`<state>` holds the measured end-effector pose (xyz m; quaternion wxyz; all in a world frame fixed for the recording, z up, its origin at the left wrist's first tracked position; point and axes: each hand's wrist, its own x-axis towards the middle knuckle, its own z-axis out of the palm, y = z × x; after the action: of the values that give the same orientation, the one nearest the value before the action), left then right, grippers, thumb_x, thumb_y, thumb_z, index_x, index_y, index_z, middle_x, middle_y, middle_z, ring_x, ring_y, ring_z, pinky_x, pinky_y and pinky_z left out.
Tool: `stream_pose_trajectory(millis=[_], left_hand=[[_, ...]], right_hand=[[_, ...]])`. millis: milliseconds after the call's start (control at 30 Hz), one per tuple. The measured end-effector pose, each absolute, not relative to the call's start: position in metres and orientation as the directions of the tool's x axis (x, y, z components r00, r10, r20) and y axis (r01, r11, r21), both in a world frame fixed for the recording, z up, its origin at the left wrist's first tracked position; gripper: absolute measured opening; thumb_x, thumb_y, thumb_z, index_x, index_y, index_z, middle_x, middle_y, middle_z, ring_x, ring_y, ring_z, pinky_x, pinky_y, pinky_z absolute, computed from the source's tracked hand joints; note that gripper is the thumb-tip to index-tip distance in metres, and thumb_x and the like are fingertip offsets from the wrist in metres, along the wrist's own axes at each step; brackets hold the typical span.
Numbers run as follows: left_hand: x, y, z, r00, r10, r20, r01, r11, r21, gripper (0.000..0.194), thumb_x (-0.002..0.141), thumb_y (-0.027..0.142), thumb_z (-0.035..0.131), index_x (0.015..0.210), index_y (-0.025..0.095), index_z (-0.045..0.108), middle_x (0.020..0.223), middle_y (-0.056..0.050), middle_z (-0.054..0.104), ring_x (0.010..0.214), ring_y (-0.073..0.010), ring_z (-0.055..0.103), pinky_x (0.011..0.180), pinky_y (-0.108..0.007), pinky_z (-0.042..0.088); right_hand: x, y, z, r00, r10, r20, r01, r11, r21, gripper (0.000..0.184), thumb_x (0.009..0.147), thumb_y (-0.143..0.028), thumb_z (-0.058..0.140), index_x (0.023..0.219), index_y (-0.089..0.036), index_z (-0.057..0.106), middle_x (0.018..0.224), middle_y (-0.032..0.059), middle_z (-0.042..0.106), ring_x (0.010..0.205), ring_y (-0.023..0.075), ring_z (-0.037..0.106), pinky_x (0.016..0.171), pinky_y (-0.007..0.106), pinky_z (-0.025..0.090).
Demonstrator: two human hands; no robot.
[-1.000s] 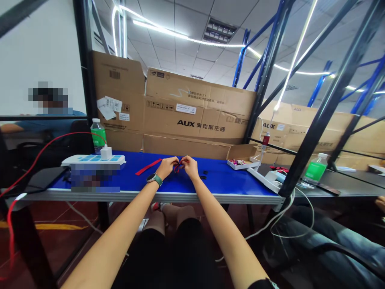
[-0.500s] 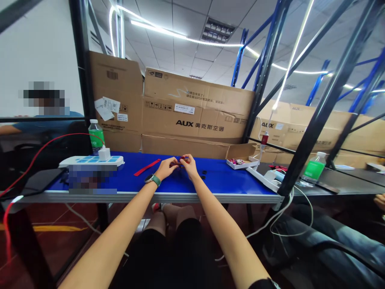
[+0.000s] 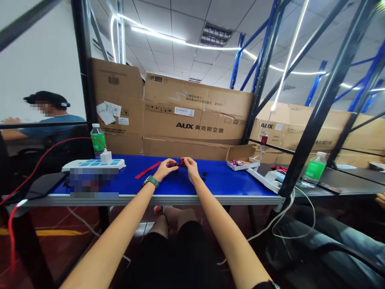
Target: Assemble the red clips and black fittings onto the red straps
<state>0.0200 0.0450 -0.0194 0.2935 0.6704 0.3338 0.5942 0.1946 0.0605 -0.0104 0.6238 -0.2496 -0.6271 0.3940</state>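
Observation:
Over the middle of the blue-topped table (image 3: 228,180), my left hand (image 3: 165,168), with a green-banded watch on its wrist, is closed on part of a small red and black strap. My right hand (image 3: 191,168) pinches the red end of that strap (image 3: 182,161) between thumb and fingers. The fingers cover most of it, so its exact shape is hidden. A flat red strip (image 3: 146,170) lies slantwise on the table, left of my left hand. Just right of my right hand lie small black pieces (image 3: 205,174), too small to name.
A white power strip (image 3: 72,165) and a green-labelled bottle (image 3: 98,140) stand at the left. An open small box (image 3: 240,164) with pink items sits back right. Large cardboard (image 3: 195,108) walls the rear. A person (image 3: 57,120) sits beyond the left post.
My hands have drawn slightly apart, and more of the red strap shows at my right fingertips. The whole view has shifted slightly.

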Motion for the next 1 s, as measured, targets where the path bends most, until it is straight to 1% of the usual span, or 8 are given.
stream_pose_trajectory(millis=[133,233,333,400,500,600,800,1000], left_hand=[[0.018,0.05,-0.021,0.107,0.782,0.614,0.081,-0.622,0.779,0.045,0.065,0.042,0.085,0.096,0.016,0.065,0.1,-0.01,0.074,0.096,-0.0243,0.07,0.095,-0.044,0.053],[0.018,0.051,-0.022,0.119,0.778,0.616,0.095,-0.627,0.773,0.044,0.065,0.042,0.085,0.095,0.016,0.066,0.099,-0.01,0.074,0.094,-0.0244,0.07,0.093,-0.044,0.054],[0.018,0.05,-0.021,0.115,0.76,0.639,0.105,-0.649,0.753,0.041,0.069,0.043,0.082,0.096,0.016,0.067,0.1,-0.011,0.074,0.095,-0.0243,0.07,0.092,-0.043,0.055],[0.018,0.048,-0.02,0.119,0.745,0.657,0.109,-0.667,0.737,0.04,0.072,0.044,0.08,0.097,0.016,0.068,0.101,-0.011,0.074,0.097,-0.0243,0.07,0.092,-0.042,0.055],[0.017,0.047,-0.019,0.111,0.733,0.671,0.116,-0.68,0.724,0.039,0.073,0.045,0.079,0.097,0.016,0.069,0.102,-0.011,0.074,0.097,-0.0248,0.07,0.091,-0.041,0.056],[0.016,0.048,-0.019,0.08,0.737,0.672,0.118,-0.676,0.727,0.04,0.073,0.045,0.079,0.097,0.015,0.07,0.1,-0.012,0.075,0.096,-0.0255,0.07,0.09,-0.042,0.056],[0.015,0.053,-0.02,0.007,0.737,0.676,0.139,-0.67,0.729,0.038,0.073,0.045,0.078,0.093,0.015,0.069,0.096,-0.011,0.075,0.091,-0.0246,0.071,0.087,-0.041,0.056],[0.016,0.048,-0.016,0.071,0.716,0.694,0.17,-0.695,0.699,0.032,0.074,0.039,0.077,0.095,0.015,0.071,0.097,-0.011,0.075,0.092,-0.0243,0.071,0.09,-0.041,0.056]], right_hand=[[0.193,0.061,-0.012,-0.127,0.802,0.584,-0.15,0.566,-0.811,0.04,0.079,-0.057,0.066,0.096,-0.021,0.064,0.071,-0.0008,0.065,0.059,0.0135,0.056,0.051,0.022,0.039],[0.19,0.061,-0.013,-0.096,0.808,0.581,-0.142,0.567,-0.812,0.041,0.076,-0.059,0.068,0.089,-0.022,0.061,0.061,-0.004,0.059,0.05,0.0119,0.05,0.048,0.023,0.04],[0.191,0.059,-0.012,-0.135,0.79,0.598,-0.09,0.592,-0.801,0.039,0.077,-0.059,0.068,0.083,-0.021,0.063,0.069,-0.0009,0.065,0.056,0.0134,0.056,0.057,0.026,0.049],[0.192,0.057,-0.012,-0.151,0.771,0.619,-0.021,0.623,-0.782,0.036,0.076,-0.056,0.07,0.086,-0.021,0.065,0.076,0.0009,0.068,0.064,0.0154,0.062,0.064,0.027,0.052],[0.192,0.051,-0.011,-0.116,0.741,0.662,0.094,0.672,-0.735,0.032,0.078,-0.052,0.068,0.093,-0.023,0.065,0.085,0.0017,0.072,0.076,0.018,0.067,0.072,0.029,0.055],[0.192,0.046,-0.009,-0.119,0.701,0.703,0.181,0.712,-0.679,0.026,0.084,-0.049,0.063,0.091,-0.024,0.066,0.086,0.0023,0.072,0.08,0.0193,0.068,0.079,0.031,0.054],[0.192,0.045,-0.005,-0.173,0.66,0.731,0.204,0.75,-0.629,0.027,0.089,-0.048,0.059,0.089,-0.024,0.072,0.082,0.0025,0.073,0.078,0.0204,0.068,0.078,0.031,0.053],[0.193,0.049,-0.006,-0.173,0.658,0.733,0.208,0.752,-0.626,0.021,0.086,-0.041,0.06,0.085,-0.023,0.072,0.081,0.0027,0.073,0.075,0.0207,0.067,0.076,0.032,0.053]])
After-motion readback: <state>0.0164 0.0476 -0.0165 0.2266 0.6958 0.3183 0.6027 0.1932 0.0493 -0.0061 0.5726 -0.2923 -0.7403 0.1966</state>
